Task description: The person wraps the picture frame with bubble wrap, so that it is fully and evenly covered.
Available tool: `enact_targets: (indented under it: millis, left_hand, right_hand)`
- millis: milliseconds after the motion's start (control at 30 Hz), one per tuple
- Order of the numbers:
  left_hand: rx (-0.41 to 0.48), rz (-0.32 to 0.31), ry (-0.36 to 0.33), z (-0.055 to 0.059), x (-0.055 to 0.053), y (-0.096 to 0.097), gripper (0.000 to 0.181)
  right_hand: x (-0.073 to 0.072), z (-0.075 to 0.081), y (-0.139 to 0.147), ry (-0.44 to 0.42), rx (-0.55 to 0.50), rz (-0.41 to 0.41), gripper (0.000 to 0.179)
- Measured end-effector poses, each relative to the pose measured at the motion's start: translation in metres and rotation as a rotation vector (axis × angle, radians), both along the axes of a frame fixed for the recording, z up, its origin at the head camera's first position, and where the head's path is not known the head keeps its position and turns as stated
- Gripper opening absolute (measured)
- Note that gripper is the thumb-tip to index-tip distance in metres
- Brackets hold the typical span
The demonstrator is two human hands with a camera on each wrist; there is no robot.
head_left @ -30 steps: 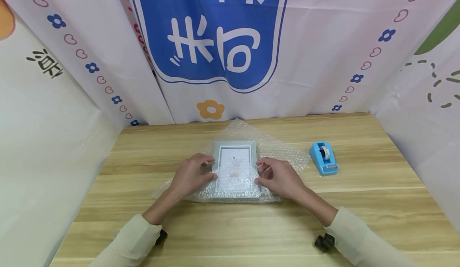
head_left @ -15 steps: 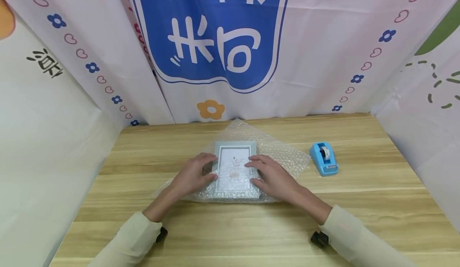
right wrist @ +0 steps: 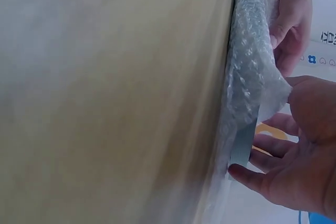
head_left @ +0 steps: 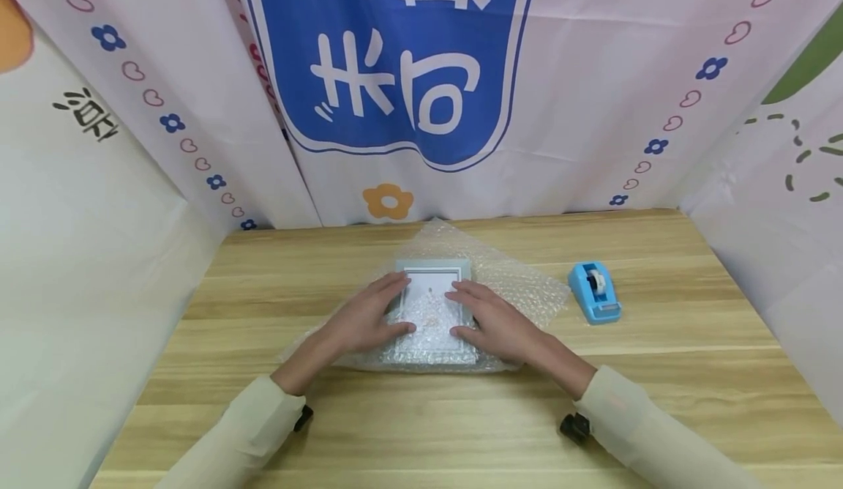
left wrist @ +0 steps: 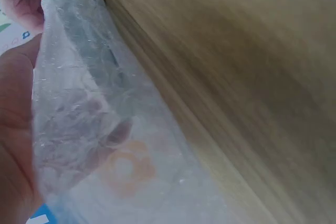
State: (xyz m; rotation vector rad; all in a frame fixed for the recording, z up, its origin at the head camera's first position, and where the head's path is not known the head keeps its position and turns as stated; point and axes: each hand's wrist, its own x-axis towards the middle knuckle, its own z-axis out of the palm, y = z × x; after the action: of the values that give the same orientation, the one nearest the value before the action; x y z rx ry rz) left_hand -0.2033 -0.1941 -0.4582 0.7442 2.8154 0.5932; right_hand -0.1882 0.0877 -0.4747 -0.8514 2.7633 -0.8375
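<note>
A light grey picture frame [head_left: 432, 264] lies face up on a sheet of bubble wrap [head_left: 520, 280], its lower part covered by a folded-over flap. My left hand [head_left: 369, 317] rests at the frame's left side, fingers extended over the edge and thumb on the wrapped part. From the opposite side my right hand [head_left: 499, 324] reaches over the right edge, fingers and thumb spread on the frame. The right wrist view shows the frame's grey side [right wrist: 244, 142] bare beyond the flap, right fingertips along it. In the left wrist view, bubble wrap [left wrist: 68, 56] partly veils that hand.
A blue tape dispenser [head_left: 595, 293] with a roll in it stands to the right of the wrap on the wooden table [head_left: 421, 430]. Printed cloth walls [head_left: 566, 108] enclose the table at the back and both sides.
My right hand has moved left from the frame's edge onto its face, its curled fingers straightening. My left hand has also shifted inward, to the right, over the frame.
</note>
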Motion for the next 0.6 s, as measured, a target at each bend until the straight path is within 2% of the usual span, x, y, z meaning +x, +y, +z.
enact_targets:
  millis: [233,433,600]
  left_hand:
    - [-0.014,-0.004,-0.060,-0.0012,-0.0039,0.0015,0.086]
    - [-0.040,0.007,-0.025,-0.0011,-0.0052,0.0041,0.088]
    - [-0.083,0.002,0.004,-0.0030,-0.0060,0.0053,0.086]
  right_hand:
    - [-0.0020,0.0033,-0.0002,0.018,0.017,0.006,0.067]
    - [-0.0025,0.0033,-0.0014,0.038,0.011,-0.018,0.069]
    - [-0.0030,0.0016,-0.0048,0.086,0.022,-0.033,0.066]
